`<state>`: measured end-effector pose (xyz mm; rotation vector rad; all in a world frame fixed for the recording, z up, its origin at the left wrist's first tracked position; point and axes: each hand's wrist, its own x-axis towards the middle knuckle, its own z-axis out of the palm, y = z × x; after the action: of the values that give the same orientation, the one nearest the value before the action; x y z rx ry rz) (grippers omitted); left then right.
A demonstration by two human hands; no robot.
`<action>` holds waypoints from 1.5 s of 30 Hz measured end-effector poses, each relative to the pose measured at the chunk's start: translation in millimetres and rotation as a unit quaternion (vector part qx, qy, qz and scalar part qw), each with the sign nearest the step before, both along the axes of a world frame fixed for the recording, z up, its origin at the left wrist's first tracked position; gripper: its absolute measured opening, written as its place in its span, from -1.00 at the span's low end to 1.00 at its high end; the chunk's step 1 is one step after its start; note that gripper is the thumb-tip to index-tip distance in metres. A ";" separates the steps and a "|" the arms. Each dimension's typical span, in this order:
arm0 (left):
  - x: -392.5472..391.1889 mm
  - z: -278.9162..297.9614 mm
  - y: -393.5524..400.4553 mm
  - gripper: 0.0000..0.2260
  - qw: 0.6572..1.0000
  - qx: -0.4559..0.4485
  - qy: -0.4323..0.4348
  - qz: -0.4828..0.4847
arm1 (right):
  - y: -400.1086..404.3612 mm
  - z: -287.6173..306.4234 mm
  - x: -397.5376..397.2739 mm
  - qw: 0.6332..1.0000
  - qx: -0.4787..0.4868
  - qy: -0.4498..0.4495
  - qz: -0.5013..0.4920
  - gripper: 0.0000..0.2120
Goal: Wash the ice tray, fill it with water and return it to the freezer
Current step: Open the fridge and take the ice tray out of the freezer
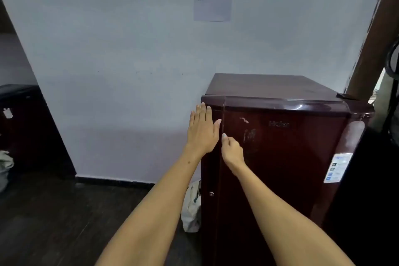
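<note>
Hands meet at your glossy maroon single-door fridge (280,147): left hand (201,131) flat, fingers straight, on its left edge; right hand (232,150) curled at the door seam, whether gripping you cannot tell. Door shut.

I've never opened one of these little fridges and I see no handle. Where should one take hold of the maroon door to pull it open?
Probably at the door's left vertical edge, near the top. The hinge cap sits at the top right corner, so the left side should swing out. Come from the left and curl fingers round that edge, where the right hand already works; the left hand lies flat beside it.
</note>
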<state>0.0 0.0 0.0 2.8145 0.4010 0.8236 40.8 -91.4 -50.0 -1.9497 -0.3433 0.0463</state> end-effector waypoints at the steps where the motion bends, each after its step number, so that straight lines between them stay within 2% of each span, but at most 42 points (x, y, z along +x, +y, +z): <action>1: 5.3 0.6 3.1 -0.46 1.000 0.010 0.003 0.002 | 5.4 0.3 1.9 1.000 0.003 0.008 0.002 -0.55; 7: 38.8 3.3 25.4 -0.40 0.995 0.062 0.068 -0.023 | 33.0 0.1 16.6 0.999 0.005 0.047 0.025 -0.54; 14: 66.9 6.5 43.9 -0.42 0.993 0.096 0.068 -0.034 | 48.1 -2.7 33.9 0.996 -0.018 0.092 0.009 -0.47; 20: 79.5 2.6 54.7 -0.44 0.991 0.112 0.064 -0.043 | 47.7 -11.9 50.9 0.993 -0.037 0.112 0.033 -0.36; 25: 79.9 -0.2 56.3 -0.45 0.991 0.114 0.045 -0.049 | 48.5 -13.2 48.9 0.992 -0.029 0.116 0.026 -0.33; 28: 80.3 -0.7 53.2 -0.46 0.993 0.099 0.038 -0.050 | 49.5 -14.8 47.5 0.993 -0.027 0.113 0.017 -0.37; 36: 75.5 4.0 54.1 -0.46 0.991 0.109 0.062 -0.044 | 46.6 -10.3 42.8 0.992 -0.037 0.122 0.021 -0.39; 45: 35.1 -3.1 31.4 -0.45 0.993 0.109 0.033 -0.033 | 18.7 -8.1 5.2 0.991 -0.033 0.128 0.038 -0.36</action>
<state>35.1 31.4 -3.1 3.0435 0.2381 0.8073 46.0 -72.7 -58.0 -1.9666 -0.2491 0.3581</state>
